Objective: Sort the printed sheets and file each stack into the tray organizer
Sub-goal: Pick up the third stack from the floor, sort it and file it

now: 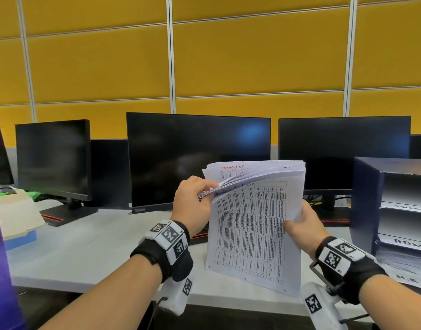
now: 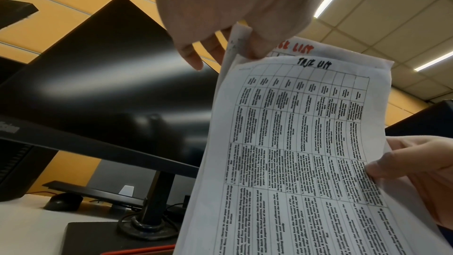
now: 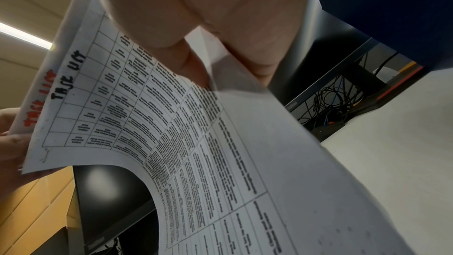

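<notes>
I hold a stack of printed sheets (image 1: 254, 225) upright above the white desk (image 1: 85, 248). The sheets carry printed tables, with "TASK LIST" handwritten at the top in black (image 2: 313, 63) and in red (image 3: 39, 100). My left hand (image 1: 195, 203) pinches the upper left corners and fans several sheets apart. My right hand (image 1: 304, 227) grips the stack's right edge, thumb on the front page. The dark blue tray organizer (image 1: 369, 198) stands at the right, with labelled paper stacks (image 1: 405, 256) on its shelves.
Three dark monitors (image 1: 197, 158) line the back of the desk before a yellow partition wall (image 1: 252, 55). A beige folder on a blue box (image 1: 18, 217) lies at the left. Cables (image 3: 331, 100) tangle behind the right monitor stand.
</notes>
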Available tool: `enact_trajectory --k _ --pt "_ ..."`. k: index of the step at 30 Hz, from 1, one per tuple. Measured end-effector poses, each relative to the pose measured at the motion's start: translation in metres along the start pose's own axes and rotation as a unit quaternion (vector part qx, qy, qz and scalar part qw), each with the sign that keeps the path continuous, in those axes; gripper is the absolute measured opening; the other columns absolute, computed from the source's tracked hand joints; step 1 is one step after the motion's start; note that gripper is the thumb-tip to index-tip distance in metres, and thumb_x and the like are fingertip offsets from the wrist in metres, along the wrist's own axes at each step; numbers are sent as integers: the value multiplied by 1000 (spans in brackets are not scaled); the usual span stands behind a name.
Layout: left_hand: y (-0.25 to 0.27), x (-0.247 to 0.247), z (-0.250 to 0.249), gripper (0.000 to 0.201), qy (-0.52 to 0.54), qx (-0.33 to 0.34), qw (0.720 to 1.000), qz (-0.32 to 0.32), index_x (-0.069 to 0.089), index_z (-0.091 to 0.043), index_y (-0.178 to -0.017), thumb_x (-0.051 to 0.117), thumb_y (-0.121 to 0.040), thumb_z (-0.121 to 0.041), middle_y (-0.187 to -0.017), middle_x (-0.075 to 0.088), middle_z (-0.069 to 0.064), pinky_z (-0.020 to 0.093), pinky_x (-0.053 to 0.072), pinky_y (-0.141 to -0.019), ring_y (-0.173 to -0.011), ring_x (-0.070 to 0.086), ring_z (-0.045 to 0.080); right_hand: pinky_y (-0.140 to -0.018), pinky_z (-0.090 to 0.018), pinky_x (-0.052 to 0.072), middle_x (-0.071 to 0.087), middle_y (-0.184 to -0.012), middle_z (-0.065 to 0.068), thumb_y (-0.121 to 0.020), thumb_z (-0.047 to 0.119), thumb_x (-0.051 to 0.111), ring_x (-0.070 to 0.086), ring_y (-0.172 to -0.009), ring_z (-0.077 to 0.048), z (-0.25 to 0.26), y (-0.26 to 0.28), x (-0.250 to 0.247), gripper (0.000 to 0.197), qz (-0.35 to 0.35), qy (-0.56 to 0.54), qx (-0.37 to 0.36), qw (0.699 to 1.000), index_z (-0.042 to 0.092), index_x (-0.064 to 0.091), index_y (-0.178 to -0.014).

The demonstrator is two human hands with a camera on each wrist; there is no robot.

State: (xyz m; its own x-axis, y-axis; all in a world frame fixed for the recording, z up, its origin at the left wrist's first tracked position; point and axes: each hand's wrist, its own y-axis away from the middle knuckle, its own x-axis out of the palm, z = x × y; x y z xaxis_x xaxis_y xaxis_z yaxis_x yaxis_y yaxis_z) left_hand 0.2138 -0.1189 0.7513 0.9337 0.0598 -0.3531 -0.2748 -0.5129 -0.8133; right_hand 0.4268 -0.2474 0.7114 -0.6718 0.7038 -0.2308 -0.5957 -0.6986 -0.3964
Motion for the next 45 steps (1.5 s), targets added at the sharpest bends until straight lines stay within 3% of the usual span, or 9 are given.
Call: enact_trajectory --k 6,12,16,19,23,26,31,36,45 --pt "-2 0 5 12 42 19 999 -11 69 -19 -89 67 -86 -7 -98 57 -18 31 50 -94 -100 55 6 -92 -39 48 61 -114 -3 -84 -8 56 58 -107 -21 0 0 0 50 0 4 0 1000 16 44 -126" --pt "-1 -4 -5 70 201 -151 967 34 22 -24 -148 54 -90 -46 -149 35 -6 26 32 -100 -123 37 5 -95 -46 48 63 -114 -6 -81 -12 56 60 -107 -23 1 0 -2 48 8 -6 -6 1000 12 49 -122" --pt "4 3 17 73 287 -246 920 102 21 -26 -150 30 -91 -68 -149 40 0 41 27 -110 -131 40 17 -95 -48 48 64 -114 -11 -81 -16 54 61 -108 -27 -4 -3 -10 47 20 -31 9 999 8 50 -120" --pt "7 10 37 45 266 -291 903 169 37 -22 -145 39 -102 -35 -142 50 3 42 34 -104 -129 48 26 -98 -51 46 66 -116 -6 -79 -14 57 62 -109 -24 -10 -8 -15 54 23 -26 13 999 13 49 -125" --pt "8 18 44 67 272 -228 898 259 40 -27 -137 70 -82 -2 -127 61 4 39 57 -86 -111 64 21 -98 -54 46 66 -116 -4 -78 -14 58 62 -109 -25 -13 -15 -14 58 23 -34 21 999 18 50 -126" --pt "2 22 27 52 270 -200 928 163 55 -26 -120 78 -74 -29 -112 69 -2 39 57 -87 -102 68 16 -98 -51 47 64 -117 -5 -80 -15 57 60 -111 -25 -6 -14 -8 57 5 -37 21 999 16 48 -126" --pt "-11 38 3 23 326 -219 920 -10 66 -27 -98 68 -83 -44 -98 74 0 43 57 -84 -93 71 20 -76 -17 47 58 -103 9 -87 -9 52 56 -92 -3 18 3 11 44 -43 -4 -61 997 18 46 -122" --pt "-6 55 -24 25 305 -224 925 -34 50 -23 -109 54 -94 -43 -100 62 -5 39 54 -84 -94 63 14 -83 -24 54 56 -105 10 -81 -12 49 58 -97 -1 30 18 45 54 6 63 -148 987 34 44 -108" --pt "-14 40 -25 26 172 -170 970 -41 44 -28 -103 55 -92 -48 -95 63 -9 45 58 -79 -87 66 15 -91 -41 51 54 -116 2 -79 2 62 56 -104 -17 48 2 20 68 -122 65 -80 987 28 28 -132"
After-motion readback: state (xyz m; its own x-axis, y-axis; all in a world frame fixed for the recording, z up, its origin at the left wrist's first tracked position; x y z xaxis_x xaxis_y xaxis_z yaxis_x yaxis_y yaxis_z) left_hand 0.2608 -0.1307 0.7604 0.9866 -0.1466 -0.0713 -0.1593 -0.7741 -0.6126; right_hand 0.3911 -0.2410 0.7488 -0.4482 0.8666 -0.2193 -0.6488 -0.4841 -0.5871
